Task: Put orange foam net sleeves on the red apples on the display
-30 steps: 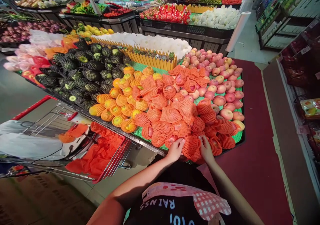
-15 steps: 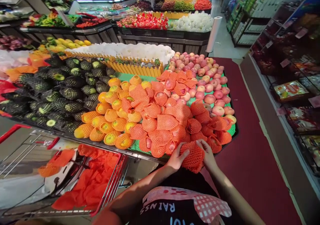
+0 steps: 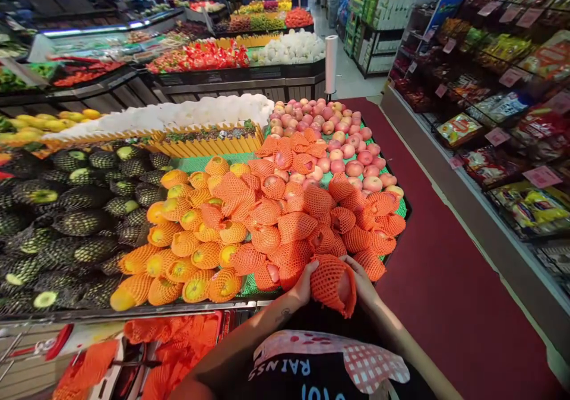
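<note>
An apple in an orange foam net (image 3: 330,280) is held between my two hands, close to my body at the front edge of the fruit stand. My left hand (image 3: 303,286) closes on its left side, with the thumb near the top. On the other side my right hand (image 3: 363,282) grips it, its fingers partly hidden behind the net. Pinkish skin shows through the net's open end, facing right and down. Just beyond lie netted apples (image 3: 297,227) in a heap, and bare apples (image 3: 354,168) spread behind them on green matting.
Yellow-orange netted fruit (image 3: 196,287) and dark netted fruit (image 3: 80,222) fill the stand's left side. A cart (image 3: 222,323) with loose orange nets (image 3: 178,340) stands at lower left. Shelves of packaged goods (image 3: 458,130) line the right, beyond a dark red floor strip (image 3: 445,281).
The view has turned right, so the stand appears farther left. The netted apple has turned in my hands, and its open end with pinkish skin now shows.
</note>
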`<move>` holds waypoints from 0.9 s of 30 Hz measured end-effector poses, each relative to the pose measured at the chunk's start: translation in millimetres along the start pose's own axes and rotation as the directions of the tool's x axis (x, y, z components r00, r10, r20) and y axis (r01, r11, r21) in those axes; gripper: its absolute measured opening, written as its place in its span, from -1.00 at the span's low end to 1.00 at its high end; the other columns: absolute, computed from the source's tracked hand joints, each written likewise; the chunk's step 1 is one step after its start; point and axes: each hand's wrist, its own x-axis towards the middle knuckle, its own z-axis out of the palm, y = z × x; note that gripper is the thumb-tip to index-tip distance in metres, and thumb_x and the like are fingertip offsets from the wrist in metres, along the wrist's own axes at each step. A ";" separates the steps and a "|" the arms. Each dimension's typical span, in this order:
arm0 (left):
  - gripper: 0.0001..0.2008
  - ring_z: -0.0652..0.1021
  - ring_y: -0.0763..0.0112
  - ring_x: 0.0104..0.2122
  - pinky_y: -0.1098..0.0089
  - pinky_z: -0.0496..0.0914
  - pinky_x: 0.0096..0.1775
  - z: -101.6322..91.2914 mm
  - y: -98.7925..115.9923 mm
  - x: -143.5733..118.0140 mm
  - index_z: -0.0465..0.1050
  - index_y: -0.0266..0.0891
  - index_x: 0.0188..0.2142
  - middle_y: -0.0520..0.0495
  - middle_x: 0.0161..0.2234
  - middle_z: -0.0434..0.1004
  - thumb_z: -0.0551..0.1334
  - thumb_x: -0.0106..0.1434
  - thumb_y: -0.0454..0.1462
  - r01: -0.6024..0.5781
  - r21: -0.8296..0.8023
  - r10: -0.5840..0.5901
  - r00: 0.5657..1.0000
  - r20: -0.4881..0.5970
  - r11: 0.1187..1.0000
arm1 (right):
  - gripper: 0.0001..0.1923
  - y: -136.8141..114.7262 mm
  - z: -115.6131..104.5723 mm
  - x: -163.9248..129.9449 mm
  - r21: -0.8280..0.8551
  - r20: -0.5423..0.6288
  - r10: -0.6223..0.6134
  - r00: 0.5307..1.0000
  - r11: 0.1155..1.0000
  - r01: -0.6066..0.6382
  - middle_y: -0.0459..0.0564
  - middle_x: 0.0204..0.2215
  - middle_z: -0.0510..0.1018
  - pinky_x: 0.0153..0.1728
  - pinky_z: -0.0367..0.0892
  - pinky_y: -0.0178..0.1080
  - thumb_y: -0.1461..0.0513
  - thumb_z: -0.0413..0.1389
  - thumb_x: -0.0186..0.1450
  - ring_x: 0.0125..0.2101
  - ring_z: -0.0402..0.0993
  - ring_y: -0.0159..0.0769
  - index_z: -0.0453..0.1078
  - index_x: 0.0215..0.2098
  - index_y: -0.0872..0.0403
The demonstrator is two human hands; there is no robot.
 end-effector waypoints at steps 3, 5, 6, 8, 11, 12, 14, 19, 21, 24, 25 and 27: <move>-0.44 0.55 0.00 0.03 0.03 0.31 0.22 -8.1 9.4 -2.7 0.53 -0.31 -0.19 -0.22 -0.13 0.66 0.27 0.08 0.14 -0.091 0.155 0.090 0.996 0.010 0.984 | -0.56 16.0 1.2 -18.0 0.126 0.000 -0.010 1.000 0.992 0.010 -0.06 -0.17 0.62 0.00 0.34 -0.09 -0.18 0.28 0.13 -0.07 0.49 -0.07 0.54 -0.19 -0.10; -0.47 0.55 0.03 0.04 0.04 0.33 0.20 -9.3 14.6 -4.8 0.52 -0.30 -0.13 -0.22 -0.07 0.65 0.24 0.16 0.11 -0.178 0.325 0.183 0.983 0.015 0.929 | -0.47 23.4 1.3 -34.2 0.211 0.041 0.005 0.999 0.977 -0.014 -0.04 -0.01 0.61 0.06 0.34 -0.02 -0.19 0.28 0.12 0.06 0.47 -0.01 0.51 -0.02 -0.16; -0.49 0.55 0.05 0.04 0.06 0.36 0.18 -8.7 17.1 -6.0 0.52 -0.30 -0.12 -0.22 -0.07 0.64 0.20 0.22 0.10 -0.213 0.416 0.213 0.976 0.047 0.884 | -0.42 26.1 1.9 -42.4 0.227 0.066 0.021 0.998 0.973 -0.035 -0.04 0.05 0.59 0.05 0.36 0.00 -0.15 0.31 0.11 0.08 0.47 0.01 0.48 0.05 -0.20; -0.52 0.56 0.09 0.01 0.10 0.39 0.15 -5.9 22.2 -8.9 0.53 -0.29 -0.12 -0.22 -0.07 0.64 0.11 0.33 0.06 -0.299 0.585 0.257 0.954 0.156 0.754 | -0.34 29.9 4.0 -56.3 0.202 0.066 0.048 0.997 0.978 -0.060 -0.07 0.09 0.55 -0.06 0.43 -0.02 -0.05 0.38 0.08 0.03 0.51 0.01 0.41 0.13 -0.25; -0.56 0.54 0.11 0.07 0.13 0.36 0.19 0.7 30.2 -13.2 0.55 -0.30 -0.12 -0.28 0.04 0.56 0.05 0.42 -0.02 -0.463 0.740 0.358 0.879 0.315 0.488 | -0.26 34.2 7.4 -67.7 0.167 -0.031 0.039 0.999 0.985 -0.033 -0.07 0.08 0.55 -0.25 0.48 -0.11 0.08 0.44 0.01 -0.12 0.55 -0.06 0.36 0.14 -0.26; -0.56 0.52 0.12 0.09 0.14 0.34 0.21 3.0 32.4 -14.4 0.56 -0.30 -0.13 -0.29 0.09 0.52 0.04 0.44 -0.04 -0.502 0.757 0.386 0.853 0.351 0.419 | -0.24 36.0 7.8 -69.1 0.170 -0.068 0.019 0.998 0.985 -0.007 -0.06 0.05 0.56 -0.30 0.47 -0.13 0.10 0.46 -0.03 -0.17 0.55 -0.08 0.37 0.12 -0.23; -0.56 0.52 0.15 0.09 0.17 0.34 0.20 7.2 34.9 -16.3 0.57 -0.30 -0.14 -0.29 0.11 0.48 0.01 0.46 -0.06 -0.553 0.746 0.394 0.821 0.413 0.371 | -0.26 40.5 7.3 -70.1 0.186 -0.113 -0.014 0.994 0.982 0.035 -0.05 -0.04 0.59 -0.35 0.44 -0.14 0.13 0.47 -0.11 -0.27 0.53 -0.11 0.39 0.04 -0.17; -0.53 0.52 0.18 0.05 0.25 0.36 0.15 12.8 28.5 -15.9 0.60 -0.26 -0.20 -0.22 0.00 0.54 0.02 0.48 -0.02 -0.550 0.643 0.347 0.835 0.427 0.533 | -0.40 43.4 4.1 -70.8 0.217 -0.147 0.016 0.989 0.976 0.016 -0.05 -0.27 0.58 -0.38 0.43 -0.05 0.08 0.38 -0.12 -0.37 0.49 -0.06 0.43 -0.09 -0.17; -0.51 0.53 0.16 0.03 0.24 0.37 0.12 13.6 23.1 -13.7 0.60 -0.26 -0.28 -0.23 -0.01 0.54 0.04 0.46 0.01 -0.531 0.634 0.362 0.848 0.388 0.563 | -0.34 38.9 2.7 -70.8 0.226 -0.166 0.042 0.985 0.974 -0.003 -0.02 -0.27 0.58 -0.34 0.44 0.03 0.07 0.34 -0.14 -0.32 0.51 0.04 0.43 -0.02 -0.18; -0.52 0.52 0.12 0.03 0.18 0.36 0.13 15.2 15.2 -9.9 0.59 -0.26 -0.28 -0.25 0.01 0.51 0.09 0.42 0.05 -0.537 0.639 0.406 0.842 0.357 0.551 | -0.17 29.3 -4.8 -70.1 0.223 -0.192 0.065 0.979 0.975 -0.021 0.07 -0.15 0.61 -0.23 0.46 0.14 0.04 0.29 -0.18 -0.18 0.54 0.21 0.39 0.11 -0.18; -0.55 0.50 0.11 0.04 0.16 0.35 0.14 16.3 12.7 -8.9 0.58 -0.25 -0.20 -0.26 0.03 0.49 0.13 0.39 0.07 -0.533 0.633 0.413 0.843 0.345 0.561 | -0.14 26.1 -9.7 -69.9 0.217 -0.183 0.075 0.980 0.976 -0.034 0.09 -0.12 0.61 -0.20 0.46 0.16 0.01 0.28 -0.19 -0.14 0.54 0.24 0.38 0.13 -0.17; -0.44 0.46 0.08 0.11 0.12 0.35 0.16 19.7 7.8 -7.4 0.45 -0.23 0.08 -0.28 0.11 0.42 0.24 0.29 0.12 -0.510 0.596 0.400 0.859 0.320 0.620 | -0.13 19.7 -22.8 -69.6 0.191 -0.119 0.108 0.987 0.978 -0.084 0.12 -0.10 0.62 -0.17 0.46 0.19 -0.07 0.25 -0.17 -0.10 0.53 0.28 0.39 0.15 -0.15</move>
